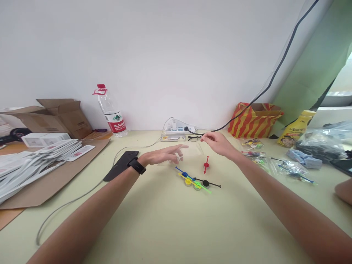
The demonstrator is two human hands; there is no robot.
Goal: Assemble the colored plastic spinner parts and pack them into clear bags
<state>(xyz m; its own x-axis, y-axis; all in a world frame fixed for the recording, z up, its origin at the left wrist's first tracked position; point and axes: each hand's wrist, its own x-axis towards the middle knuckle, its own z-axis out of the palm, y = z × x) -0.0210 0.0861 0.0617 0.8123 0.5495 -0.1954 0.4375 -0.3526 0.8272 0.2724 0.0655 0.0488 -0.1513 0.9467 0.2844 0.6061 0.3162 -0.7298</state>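
Note:
My left hand [165, 154], with a black band on its wrist, is partly blurred and has its fingers bent around a clear plastic bag [194, 151]. The bag is faint and see-through, hovering over the table between both hands. To its right, my right hand [217, 143] has thumb and fingertips pinched together; whatever they hold is hidden. Below the hands lie small arrow spinners: a red one [206, 165] by itself, then blue [185, 175], yellow [188, 181], green [197, 185] and black [206, 183] ones clustered together.
A dark phone [121, 165] and grey cable lie left. Behind are a power strip [180, 128] and glasses [194, 138]. Bagged spinners [294, 169], a striped bag [253, 121] and yellow bottle [295, 128] stand right; a water bottle [114, 113] and cardboard box [60, 117] left.

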